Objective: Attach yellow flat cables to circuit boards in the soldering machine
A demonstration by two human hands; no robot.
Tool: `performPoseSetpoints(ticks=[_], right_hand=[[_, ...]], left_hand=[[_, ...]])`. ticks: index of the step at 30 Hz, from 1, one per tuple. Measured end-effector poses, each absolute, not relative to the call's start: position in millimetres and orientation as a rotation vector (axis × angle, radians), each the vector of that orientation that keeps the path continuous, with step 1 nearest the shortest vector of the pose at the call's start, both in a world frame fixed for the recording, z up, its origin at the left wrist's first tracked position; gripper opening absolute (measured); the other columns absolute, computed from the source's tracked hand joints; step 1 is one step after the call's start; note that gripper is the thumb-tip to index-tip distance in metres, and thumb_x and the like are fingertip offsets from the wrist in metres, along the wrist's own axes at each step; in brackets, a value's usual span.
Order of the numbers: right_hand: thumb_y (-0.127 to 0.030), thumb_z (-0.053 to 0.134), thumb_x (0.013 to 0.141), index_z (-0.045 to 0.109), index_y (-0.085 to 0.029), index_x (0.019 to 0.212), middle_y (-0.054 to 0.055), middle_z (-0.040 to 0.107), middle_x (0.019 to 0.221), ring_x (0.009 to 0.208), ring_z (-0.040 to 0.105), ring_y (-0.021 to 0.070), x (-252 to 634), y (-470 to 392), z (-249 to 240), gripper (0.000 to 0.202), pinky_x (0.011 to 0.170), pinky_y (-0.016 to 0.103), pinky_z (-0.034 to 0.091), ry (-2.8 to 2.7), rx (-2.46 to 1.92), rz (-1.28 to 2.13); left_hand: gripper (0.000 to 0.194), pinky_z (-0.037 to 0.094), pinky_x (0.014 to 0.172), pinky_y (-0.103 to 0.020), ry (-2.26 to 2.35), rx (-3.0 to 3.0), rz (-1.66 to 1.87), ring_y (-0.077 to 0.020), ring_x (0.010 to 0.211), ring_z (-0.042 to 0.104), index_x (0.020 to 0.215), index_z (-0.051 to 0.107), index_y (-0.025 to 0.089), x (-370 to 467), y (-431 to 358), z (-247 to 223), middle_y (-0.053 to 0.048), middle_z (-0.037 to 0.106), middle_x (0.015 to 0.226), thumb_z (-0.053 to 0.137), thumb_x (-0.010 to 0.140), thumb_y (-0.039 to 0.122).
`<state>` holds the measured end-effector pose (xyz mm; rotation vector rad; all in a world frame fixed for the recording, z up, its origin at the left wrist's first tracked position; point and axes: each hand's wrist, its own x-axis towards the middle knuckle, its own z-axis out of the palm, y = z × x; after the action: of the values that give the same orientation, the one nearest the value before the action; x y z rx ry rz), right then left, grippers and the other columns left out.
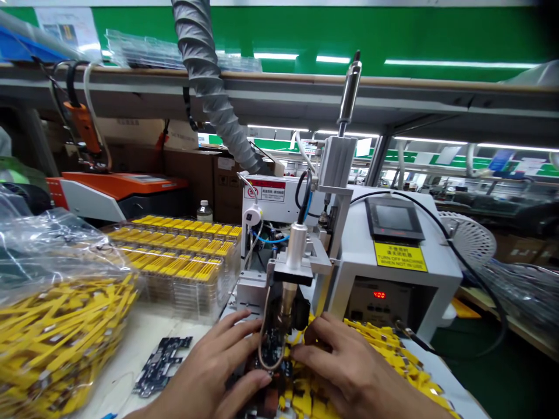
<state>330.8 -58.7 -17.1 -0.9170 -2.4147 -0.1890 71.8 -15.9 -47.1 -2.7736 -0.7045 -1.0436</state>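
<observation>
Under the metal tip of a soldering machine [297, 247] lies a dark circuit board [273, 349], partly hidden by the hands. My left hand [218, 366] rests at the board's left side, fingers apart, with thumb and fingertips touching its edge. At the right, my right hand [345, 361] has its fingers curled and pressed together beside the board, over yellow flex strips [305, 401]; what its fingertips hold is too hidden to name. A second dark board [161, 364] lies on the white table [116, 381], left of my left hand.
A plastic bag of yellow strips [61, 343] stands at the left. Behind it are stacked clear trays [187, 297]. More yellow strips [393, 349] spread at the right, before a control box [393, 256]. A grey hose [209, 81] hangs above.
</observation>
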Motion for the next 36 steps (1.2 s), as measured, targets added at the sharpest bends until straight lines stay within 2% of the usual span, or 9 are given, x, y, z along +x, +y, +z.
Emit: performPoseSetpoints(ticks=[4,8,15,22,27,36], right_hand=[[-0.005,0.059,0.086,0.070,-0.017,0.100,0.009,0.061,0.082,0.073,0.058,0.0242,330.3,-58.8,-16.1,0.021,0.058,0.033,0.051,-2.424,-0.917,-0.164],[-0.001,0.058,0.083,0.071,-0.016,0.100,0.010,0.062,0.084,0.073,0.058,0.0242,329.9,-59.0,-14.8,0.026,0.057,0.033,0.051,-2.421,-0.924,-0.162],[0.002,0.057,0.080,0.071,-0.016,0.099,0.008,0.061,0.082,0.071,0.056,0.0220,330.1,-60.4,-12.9,0.029,0.056,0.030,0.046,-2.416,-0.932,-0.159],[0.000,0.056,0.081,0.071,-0.017,0.097,0.007,0.059,0.080,0.069,0.054,0.0206,330.4,-58.9,-16.2,0.027,0.054,0.028,0.042,-2.398,-0.914,-0.192],[0.001,0.056,0.080,0.071,-0.016,0.099,0.008,0.061,0.082,0.071,0.056,0.0211,330.0,-59.6,-14.8,0.030,0.056,0.028,0.044,-2.393,-0.911,-0.173],[-0.001,0.056,0.082,0.071,-0.016,0.101,0.009,0.062,0.085,0.074,0.057,0.0224,329.9,-60.4,-15.1,0.029,0.059,0.030,0.048,-2.402,-0.909,-0.142]], left_hand=[[0.030,0.054,0.101,-0.047,-0.614,-2.769,-0.971,-0.0270,0.128,0.054,0.128,0.060,0.025,73.0,-16.9,-45.5,-0.006,0.065,0.130,0.052,0.099,0.023],[0.030,0.052,0.102,-0.041,-0.472,-2.680,-1.039,-0.0257,0.128,0.051,0.119,0.066,0.023,75.6,-17.1,-47.9,-0.007,0.067,0.125,0.047,0.098,0.014],[0.033,0.051,0.102,-0.041,-0.418,-2.603,-1.007,-0.0260,0.124,0.052,0.119,0.068,0.022,79.0,-14.5,-45.6,-0.008,0.068,0.121,0.039,0.103,0.018],[0.033,0.050,0.102,-0.041,-0.409,-2.549,-0.994,-0.0256,0.122,0.052,0.114,0.070,0.023,81.9,-15.5,-42.6,-0.007,0.068,0.120,0.039,0.104,0.021],[0.031,0.055,0.098,-0.037,-0.476,-2.628,-1.053,-0.0250,0.121,0.056,0.118,0.067,0.024,80.2,-17.6,-44.0,-0.005,0.069,0.121,0.043,0.100,0.017],[0.028,0.055,0.100,-0.037,-0.549,-2.716,-1.020,-0.0238,0.121,0.058,0.119,0.066,0.024,77.6,-19.6,-39.2,-0.003,0.071,0.121,0.050,0.098,0.017]])
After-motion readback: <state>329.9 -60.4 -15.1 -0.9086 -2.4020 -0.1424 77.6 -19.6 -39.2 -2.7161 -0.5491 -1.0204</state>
